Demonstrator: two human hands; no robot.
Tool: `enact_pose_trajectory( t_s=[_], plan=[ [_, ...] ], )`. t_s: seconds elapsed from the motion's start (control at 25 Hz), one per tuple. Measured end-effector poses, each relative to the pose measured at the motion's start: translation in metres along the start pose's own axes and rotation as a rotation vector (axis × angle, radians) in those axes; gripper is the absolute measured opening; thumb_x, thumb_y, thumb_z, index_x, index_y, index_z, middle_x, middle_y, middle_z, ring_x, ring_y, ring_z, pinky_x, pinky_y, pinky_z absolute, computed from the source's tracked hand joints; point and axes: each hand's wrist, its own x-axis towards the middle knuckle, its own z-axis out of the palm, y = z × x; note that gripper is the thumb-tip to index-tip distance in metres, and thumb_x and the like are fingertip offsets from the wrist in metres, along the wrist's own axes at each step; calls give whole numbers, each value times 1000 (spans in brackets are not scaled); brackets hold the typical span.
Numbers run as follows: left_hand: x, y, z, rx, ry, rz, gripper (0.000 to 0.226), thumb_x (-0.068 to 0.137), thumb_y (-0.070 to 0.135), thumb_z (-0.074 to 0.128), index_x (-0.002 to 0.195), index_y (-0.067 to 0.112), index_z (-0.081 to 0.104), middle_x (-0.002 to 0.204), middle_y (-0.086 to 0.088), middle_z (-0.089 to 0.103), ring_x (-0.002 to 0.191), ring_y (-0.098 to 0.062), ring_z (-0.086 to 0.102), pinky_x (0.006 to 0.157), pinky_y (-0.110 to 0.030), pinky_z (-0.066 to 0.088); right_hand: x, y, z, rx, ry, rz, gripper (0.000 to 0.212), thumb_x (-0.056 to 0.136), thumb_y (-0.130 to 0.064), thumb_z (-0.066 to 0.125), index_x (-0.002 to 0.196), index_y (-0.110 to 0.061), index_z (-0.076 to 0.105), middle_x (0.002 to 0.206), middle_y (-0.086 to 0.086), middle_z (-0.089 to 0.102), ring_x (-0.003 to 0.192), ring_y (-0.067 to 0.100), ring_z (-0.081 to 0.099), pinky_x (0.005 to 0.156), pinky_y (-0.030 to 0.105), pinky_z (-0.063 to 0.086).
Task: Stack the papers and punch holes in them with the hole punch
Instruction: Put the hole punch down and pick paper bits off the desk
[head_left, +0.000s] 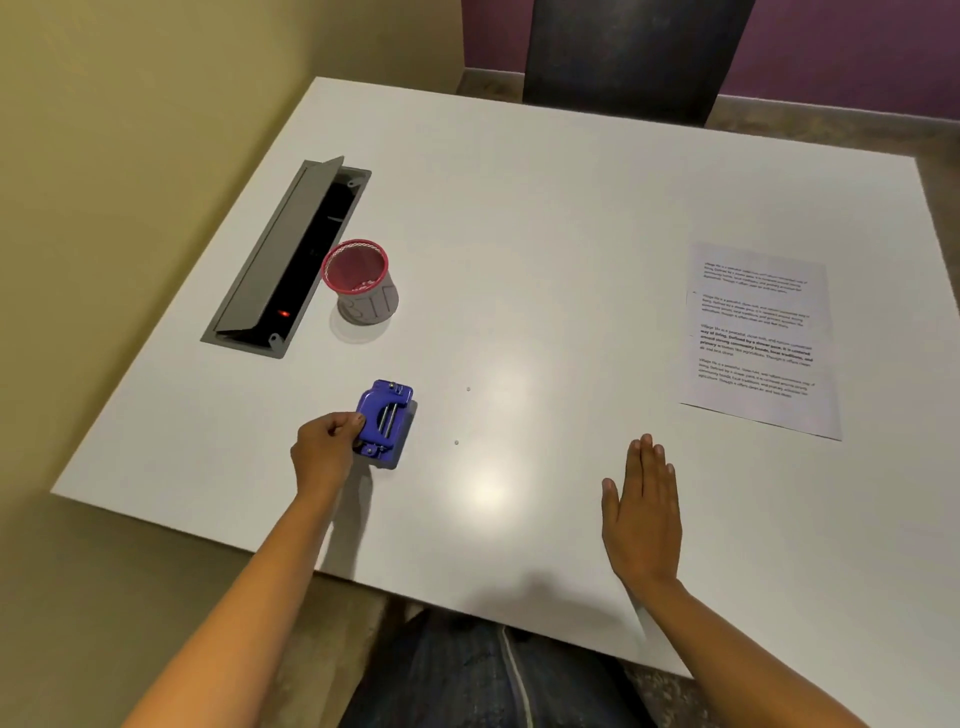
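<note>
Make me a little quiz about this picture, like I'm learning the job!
1. True or false: the left hand grips the blue hole punch.
2. Fill in the gap: the right hand has straight fingers and holds ____.
3. Pick one. Where are the papers?
A. Under the hole punch
B. In the right hand
C. Flat on the table, far to the right, away from both hands

Key: 1 true; 2 nothing; 3 C.
</note>
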Motion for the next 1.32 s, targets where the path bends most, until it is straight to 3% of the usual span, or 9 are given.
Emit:
enact_pose_trajectory(
  t_s=[0.28, 0.6, 0.76, 0.88, 0.96, 1.04, 1.12, 1.2, 1.32],
  plan=[
    [26, -31, -48, 51, 150, -116, 13, 95, 18, 57, 91, 11, 67, 89, -8, 63, 86, -23, 54, 79, -31, 39, 0, 0, 2, 1, 11, -8, 61, 100, -38, 21, 152, -7, 12, 160, 8, 14, 149, 19, 7, 122, 37, 10],
    [39, -36, -53, 47, 114, -129, 13, 94, 17, 58, 89, 8, 66, 87, -13, 61, 84, -26, 54, 77, -29, 38, 0, -2, -1, 10, 28, -19, 60, 100, -36, 25, 150, -4, 17, 159, 12, 19, 148, 22, 12, 121, 39, 13],
    [33, -40, -48, 93, 247, -63, 30, 97, 27, 53, 109, 3, 66, 107, -14, 66, 103, -32, 60, 81, -32, 39, 0, -2, -1, 20, 30, -14, 60, 100, -35, 27, 151, -5, 16, 159, 11, 18, 148, 22, 11, 121, 39, 13],
    [13, -42, -24, 217, 441, 148, 37, 102, 29, 34, 120, 8, 60, 123, -13, 62, 112, -33, 55, 85, -36, 40, 0, -2, -1, 35, 30, -13, 59, 100, -34, 27, 151, -5, 16, 159, 10, 17, 149, 21, 10, 122, 38, 11],
    [-4, -47, 2, 285, 354, 343, 36, 102, 24, 33, 126, 10, 56, 133, -12, 58, 124, -32, 50, 101, -41, 39, 0, -3, -1, 50, 30, -18, 59, 100, -33, 28, 151, -5, 16, 160, 10, 17, 149, 20, 10, 122, 37, 10],
    [-19, -57, 29, 500, 234, 520, 39, 102, 22, 37, 138, 12, 48, 149, -11, 44, 141, -30, 35, 120, -45, 20, 1, -5, -2, 113, 26, 3, 57, 100, -30, 28, 151, -5, 17, 160, 9, 16, 149, 20, 9, 122, 37, 7],
    [-27, -72, 51, 683, 110, 630, 48, 104, 27, 32, 150, 12, 32, 161, -9, 24, 151, -27, 14, 124, -44, 0, 4, -14, -3, 205, 26, 45, 55, 101, -26, 31, 150, -6, 18, 159, 8, 18, 148, 19, 10, 122, 37, 6],
    [-28, -84, 65, 684, 8, 589, 55, 105, 31, 23, 155, 11, 16, 165, -5, 9, 153, -23, 4, 124, -46, 3, 4, -31, -4, 308, 26, 36, 51, 101, -22, 35, 149, -7, 25, 158, 6, 23, 147, 18, 16, 122, 36, 10],
    [-21, -95, 73, 757, 1, 563, 60, 102, 37, 16, 156, 11, 10, 165, -3, 7, 153, -20, 5, 124, -45, 9, 4, -68, -5, 497, -54, -17, 41, 98, -21, 44, 139, -15, 41, 144, 1, 47, 135, 14, 40, 114, 33, 31]
  ],
)
